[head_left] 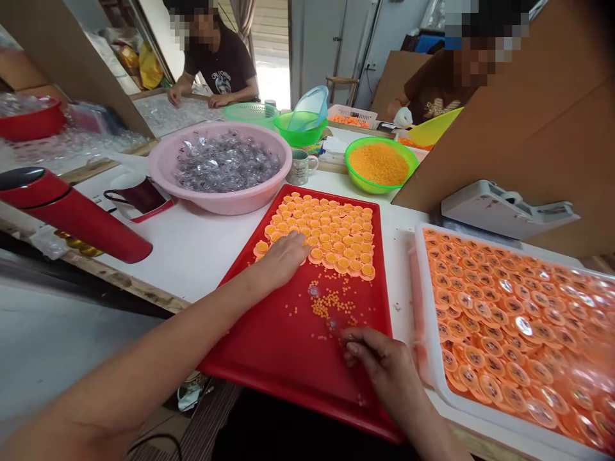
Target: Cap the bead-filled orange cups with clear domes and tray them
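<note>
Head view: left hand (287,257) loosely open at orange pieces (339,246); right hand (384,358) curled, cannot tell whether gripping.

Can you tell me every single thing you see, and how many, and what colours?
Tray: one, red, centre
Small cups: many, orange, on the tray
Pellets: many, orange, loose nearer
Basin: one, pink, beyond, left
Plastic pieces: many, clear, inside it
Pellet bowl: one, green, beyond, right
Mug: one, grey-green, beside the basin
Cup: one, dark red, left
Flask: one, red, left
Bin: one, whitish, right, full of orange pieces
Tape dispenser: one, grey, behind the bin
People: two, dark shirts, far side
Left hand: one, on the cups
Right hand: one, over the tray
</note>
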Demonstrator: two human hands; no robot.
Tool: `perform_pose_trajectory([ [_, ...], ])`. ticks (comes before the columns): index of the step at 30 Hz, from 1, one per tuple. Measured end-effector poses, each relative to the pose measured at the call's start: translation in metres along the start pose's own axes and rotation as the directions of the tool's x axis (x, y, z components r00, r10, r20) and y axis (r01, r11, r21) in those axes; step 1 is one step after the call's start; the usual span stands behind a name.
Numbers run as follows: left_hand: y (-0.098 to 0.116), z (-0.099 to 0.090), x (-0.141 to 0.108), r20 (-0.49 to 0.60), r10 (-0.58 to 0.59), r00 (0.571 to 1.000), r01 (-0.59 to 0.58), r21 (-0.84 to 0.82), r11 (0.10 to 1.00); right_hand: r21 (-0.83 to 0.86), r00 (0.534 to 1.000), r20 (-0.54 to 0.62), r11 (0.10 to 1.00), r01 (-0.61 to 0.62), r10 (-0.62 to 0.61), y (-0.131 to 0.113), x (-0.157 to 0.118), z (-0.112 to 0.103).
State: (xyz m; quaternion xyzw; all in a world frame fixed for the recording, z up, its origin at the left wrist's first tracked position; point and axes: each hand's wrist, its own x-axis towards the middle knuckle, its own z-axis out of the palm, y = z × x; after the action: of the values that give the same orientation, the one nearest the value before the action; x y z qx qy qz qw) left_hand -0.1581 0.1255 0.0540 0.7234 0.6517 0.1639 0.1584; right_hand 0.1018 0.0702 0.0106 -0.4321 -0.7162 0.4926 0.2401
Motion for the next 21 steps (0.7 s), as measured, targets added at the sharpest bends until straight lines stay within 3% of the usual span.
perform_pose_trajectory([
  [3, 0.011, -0.007, -0.004, 0.043, 0.005, 0.999, -0.004, -0.032, 0.999, 0.252, 0.988, -0.013, 0.956, -0.148, 0.156, -0.003, -0.003, -0.003],
  [7, 0.032, -0.003, -0.025, 0.112, -0.054, 0.992, 0.07, -0.142, 0.987, 0.457, 0.965, -0.019, 0.861, -0.223, 0.26, -0.005, -0.005, -0.007],
  [13, 0.059, 0.032, -0.061, 0.261, -0.177, 0.949, 0.276, -0.418, 0.866, 0.49, 0.971, 0.058, 0.841, -0.229, 0.23, -0.01, -0.009, -0.013],
  [15, 0.068, 0.039, -0.067, 0.347, -0.216, 0.912, 0.383, -0.54, 0.749, 0.47, 0.974, 0.088, 0.853, -0.227, 0.21, -0.013, -0.009, -0.013],
  [18, 0.079, 0.041, -0.073, 0.488, -0.24, 0.839, 0.543, -0.723, 0.427, 0.45, 0.974, 0.131, 0.865, -0.222, 0.183, -0.017, -0.006, -0.011],
  [19, 0.081, 0.04, -0.074, 0.502, -0.236, 0.832, 0.555, -0.761, 0.336, 0.45, 0.975, 0.132, 0.866, -0.219, 0.178, -0.018, -0.005, -0.011],
  [21, 0.084, 0.04, -0.077, 0.485, -0.226, 0.845, 0.532, -0.81, 0.246, 0.447, 0.978, 0.125, 0.87, -0.207, 0.169, -0.019, -0.002, -0.011],
])
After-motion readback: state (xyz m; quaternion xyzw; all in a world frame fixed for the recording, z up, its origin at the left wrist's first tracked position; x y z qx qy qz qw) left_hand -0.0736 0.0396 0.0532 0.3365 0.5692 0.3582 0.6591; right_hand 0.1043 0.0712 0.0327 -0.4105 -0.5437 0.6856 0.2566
